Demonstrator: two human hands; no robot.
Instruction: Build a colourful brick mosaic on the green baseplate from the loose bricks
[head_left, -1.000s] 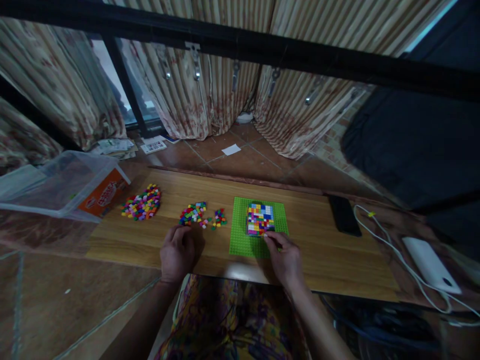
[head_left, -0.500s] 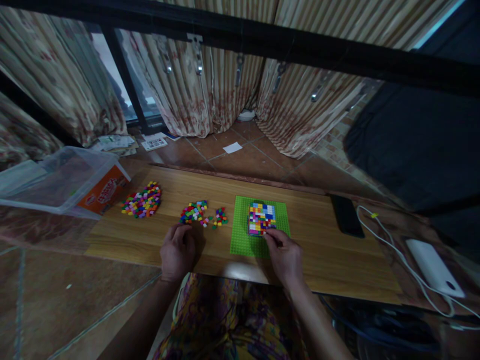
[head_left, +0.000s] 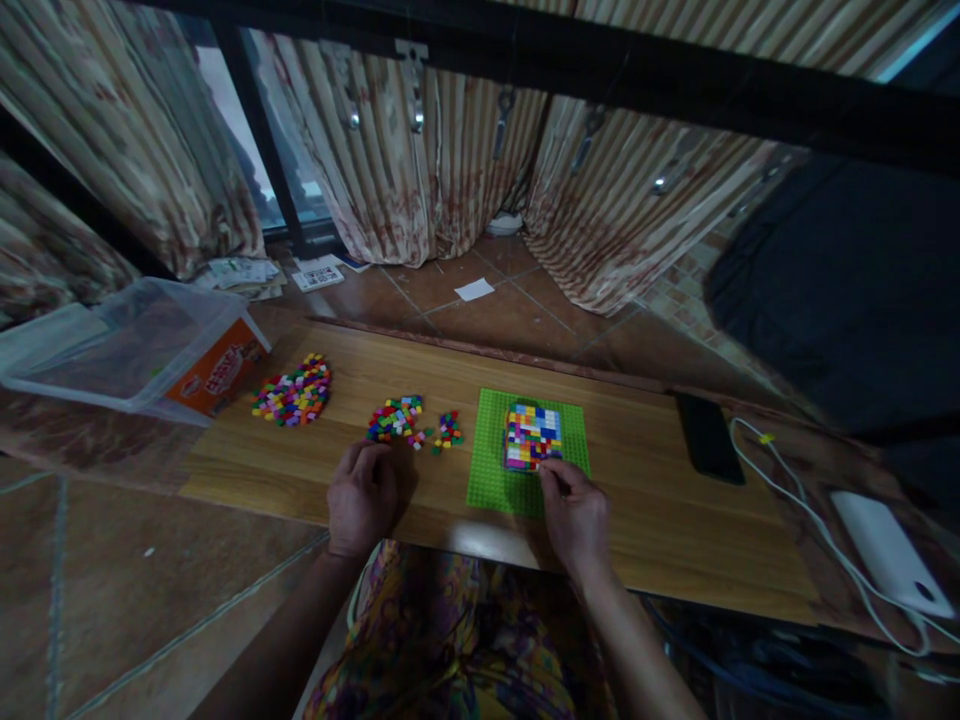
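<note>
A green studded baseplate (head_left: pixel 491 480) lies on the wooden board, and on it stands a flat block of many-coloured toy bricks (head_left: pixel 532 437). My right hand (head_left: pixel 577 515) is at the block's lower right corner, thumb and forefinger pinched together; what is between the fingertips is too small to make out. Left of the plate, my left hand (head_left: pixel 363 500) rests curled on the board, just below a pile of loose bricks (head_left: pixel 397 417). Its fingers are folded in, and anything inside them is hidden. A smaller cluster of bricks (head_left: pixel 449 430) lies between that pile and the plate.
A larger brick heap (head_left: pixel 296 392) sits farther left, beside a clear plastic tub (head_left: pixel 142 345) with an orange label. Toward the right end of the wooden board (head_left: pixel 637 480) lies a black phone (head_left: pixel 709 437). Beyond it are a white cable (head_left: pixel 817 525) and a white power bank (head_left: pixel 889 550).
The whole view has shifted slightly, so things appear a little farther right. Both hands keep nearly the same places, the right still at the block's corner and the left still curled by the pile.
</note>
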